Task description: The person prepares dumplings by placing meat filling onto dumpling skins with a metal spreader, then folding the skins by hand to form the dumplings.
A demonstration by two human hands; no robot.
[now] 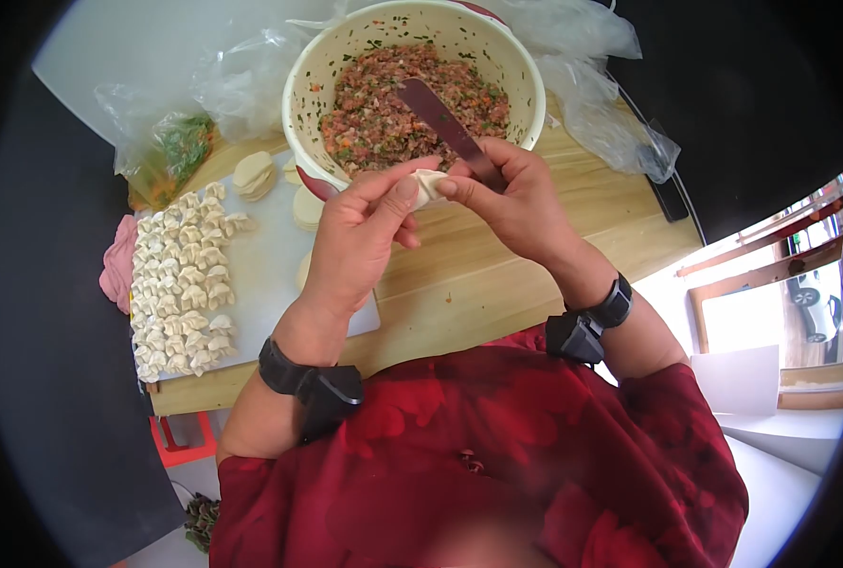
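Observation:
A pale folded dumpling (425,188) is pinched between the fingertips of both hands, just in front of the filling bowl. My left hand (365,213) is closed on its left side. On its right side press the thumb and fingers of my right hand (516,197), which also grips a flat dark spatula (440,118). The blade points up and left over the minced meat filling (384,95), flecked with green and orange, in a large cream bowl (301,104). Round dough wrappers (255,175) lie in stacks left of the bowl, some partly hidden by my left hand.
Rows of finished dumplings (180,284) cover the left of a white board (260,256) on the wooden table (573,222). Plastic bags (242,80) lie behind, one with greens (183,142). More plastic (592,104) lies right of the bowl. A pink cloth (118,265) hangs at the left edge.

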